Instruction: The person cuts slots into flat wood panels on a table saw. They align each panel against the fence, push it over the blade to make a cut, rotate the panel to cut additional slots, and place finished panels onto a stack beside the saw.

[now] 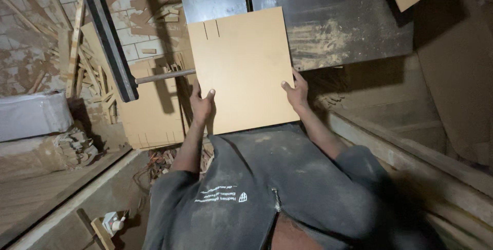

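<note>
1. Head view, looking down past my dusty grey shirt [287, 188]: both my bare arms reach forward from my chest to a square tan board [241, 68].
2. My left hand [202, 103] grips the board at its lower left edge. The fingers curl over the top face, the thumb side is hidden beneath, and the forearm runs straight back toward my body.
3. My right hand [296, 93] grips the board at its lower right edge. The fingers are closed onto the edge, with one fingertip lying along the side; the elbow bends outward to my right.
4. The board lies flat, its far half resting on the near edge of a dark saw table [334, 19]; its near half hangs past that edge toward me.
5. Two short slots [211, 29] are cut into the board's far edge, close to its left corner.
6. Pale sawdust [318, 44] streaks the table just right of the board.
7. A dark metal rail [110, 44] slants down at the table's left side, with a round bar [164, 76] running from it toward the board.
8. Below the rail, another tan panel [149, 116] and wood offcuts [92, 75] lie on a tiled floor.
</note>
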`<state>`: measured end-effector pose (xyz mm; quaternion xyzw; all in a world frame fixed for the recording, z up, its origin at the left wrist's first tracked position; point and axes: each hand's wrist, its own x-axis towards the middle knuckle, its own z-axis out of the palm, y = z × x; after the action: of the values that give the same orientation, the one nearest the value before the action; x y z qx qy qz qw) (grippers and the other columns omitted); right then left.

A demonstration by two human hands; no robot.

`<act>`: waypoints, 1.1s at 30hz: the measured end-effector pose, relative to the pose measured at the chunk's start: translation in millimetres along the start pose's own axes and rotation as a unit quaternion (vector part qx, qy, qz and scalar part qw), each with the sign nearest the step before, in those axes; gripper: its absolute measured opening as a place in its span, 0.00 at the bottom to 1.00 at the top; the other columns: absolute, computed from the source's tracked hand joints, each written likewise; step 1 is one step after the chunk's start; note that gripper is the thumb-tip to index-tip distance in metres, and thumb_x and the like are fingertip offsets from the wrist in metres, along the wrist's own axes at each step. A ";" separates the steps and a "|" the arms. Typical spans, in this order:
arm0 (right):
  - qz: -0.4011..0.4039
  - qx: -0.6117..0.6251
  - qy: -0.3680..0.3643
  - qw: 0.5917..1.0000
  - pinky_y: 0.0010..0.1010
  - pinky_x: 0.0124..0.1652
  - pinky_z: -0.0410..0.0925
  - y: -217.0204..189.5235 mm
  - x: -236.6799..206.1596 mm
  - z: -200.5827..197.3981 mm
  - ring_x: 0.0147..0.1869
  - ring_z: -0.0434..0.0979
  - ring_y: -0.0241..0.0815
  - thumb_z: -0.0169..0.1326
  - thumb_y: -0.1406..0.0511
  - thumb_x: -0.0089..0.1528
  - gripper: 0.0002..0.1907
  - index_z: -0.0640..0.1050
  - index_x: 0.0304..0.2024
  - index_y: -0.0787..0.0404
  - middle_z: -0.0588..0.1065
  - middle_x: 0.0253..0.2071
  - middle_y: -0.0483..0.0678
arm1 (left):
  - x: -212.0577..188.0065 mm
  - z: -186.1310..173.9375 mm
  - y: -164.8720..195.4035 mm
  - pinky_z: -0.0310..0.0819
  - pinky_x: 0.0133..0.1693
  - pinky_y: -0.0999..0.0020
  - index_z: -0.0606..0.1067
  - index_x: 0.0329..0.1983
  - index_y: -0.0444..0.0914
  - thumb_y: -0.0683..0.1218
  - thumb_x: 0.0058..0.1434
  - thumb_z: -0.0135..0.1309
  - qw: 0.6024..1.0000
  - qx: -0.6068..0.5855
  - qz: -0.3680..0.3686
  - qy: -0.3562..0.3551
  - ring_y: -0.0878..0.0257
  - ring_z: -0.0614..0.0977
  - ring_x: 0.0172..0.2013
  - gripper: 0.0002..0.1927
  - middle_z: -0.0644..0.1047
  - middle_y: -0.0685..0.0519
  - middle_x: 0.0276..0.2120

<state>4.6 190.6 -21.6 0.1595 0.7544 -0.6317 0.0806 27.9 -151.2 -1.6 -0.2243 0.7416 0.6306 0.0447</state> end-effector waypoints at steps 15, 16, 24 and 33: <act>0.030 -0.026 0.030 0.999 0.26 0.44 0.73 -31.5 20.0 20.6 0.45 0.80 0.37 0.59 0.77 0.60 0.33 0.69 0.68 0.66 0.81 0.46 0.52 | 33.7 -5.5 15.5 0.67 0.62 0.65 0.62 0.73 0.32 0.35 0.59 0.60 1.000 -0.015 0.022 -0.010 0.57 0.75 0.61 0.37 0.75 0.43 0.63; -0.001 -0.035 0.031 0.999 0.27 0.47 0.73 -33.3 23.6 21.8 0.47 0.80 0.37 0.60 0.77 0.59 0.32 0.70 0.67 0.67 0.81 0.48 0.52 | 37.2 -5.3 17.2 0.67 0.62 0.65 0.62 0.72 0.31 0.35 0.60 0.60 1.000 -0.001 0.020 -0.009 0.57 0.75 0.61 0.37 0.75 0.42 0.62; -0.040 0.009 0.013 0.999 0.29 0.54 0.72 -61.6 58.0 31.0 0.57 0.78 0.40 0.59 0.78 0.60 0.32 0.68 0.68 0.69 0.76 0.57 0.54 | 67.1 0.6 39.5 0.69 0.60 0.67 0.63 0.72 0.31 0.36 0.60 0.61 1.000 0.007 0.014 -0.002 0.58 0.77 0.58 0.36 0.76 0.43 0.60; 0.010 0.019 0.040 0.999 0.29 0.50 0.74 -93.0 87.3 40.2 0.55 0.79 0.42 0.62 0.75 0.59 0.34 0.67 0.68 0.65 0.72 0.57 0.50 | 96.4 7.6 65.2 0.69 0.61 0.65 0.63 0.71 0.32 0.36 0.60 0.60 0.999 -0.003 0.048 -0.010 0.57 0.77 0.58 0.36 0.76 0.44 0.60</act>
<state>-112.2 149.3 28.9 0.1938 0.7431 -0.6383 0.0536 -85.5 -163.8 22.9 -0.1820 0.7496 0.6361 0.0208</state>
